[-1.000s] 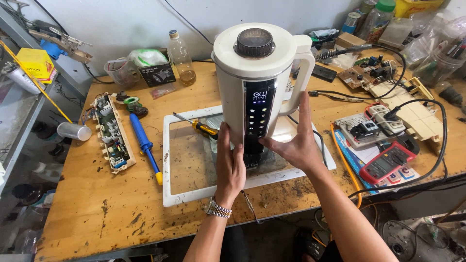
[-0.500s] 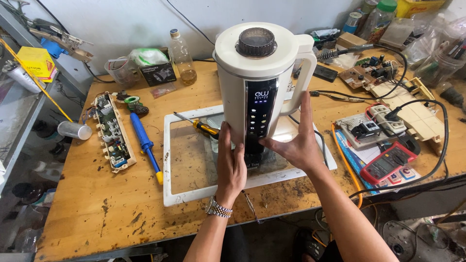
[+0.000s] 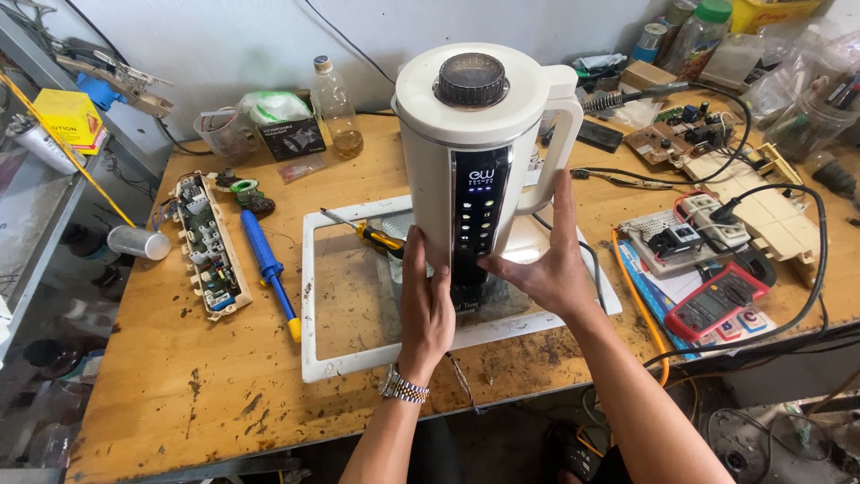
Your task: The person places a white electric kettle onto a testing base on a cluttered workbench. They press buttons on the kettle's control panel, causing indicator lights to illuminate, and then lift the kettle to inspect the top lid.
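Observation:
A tall white electric jug (image 3: 484,152) with a dark round lid knob and a black lit control strip stands upright on a white-framed glass panel (image 3: 358,305) on the wooden bench. My left hand (image 3: 425,309) lies flat against the jug's lower left side. My right hand (image 3: 551,260) presses on its lower right side below the handle, thumb on the black strip's bottom. Both hands hold the jug between them.
A yellow-handled screwdriver (image 3: 372,233) lies on the panel. Left of it are a blue screwdriver (image 3: 267,269) and a circuit board (image 3: 204,244). A red multimeter (image 3: 717,300), power strip (image 3: 685,233), cables and boards crowd the right. A bottle (image 3: 334,108) stands behind.
The jug and both hands stay where they were; only the view has shifted slightly.

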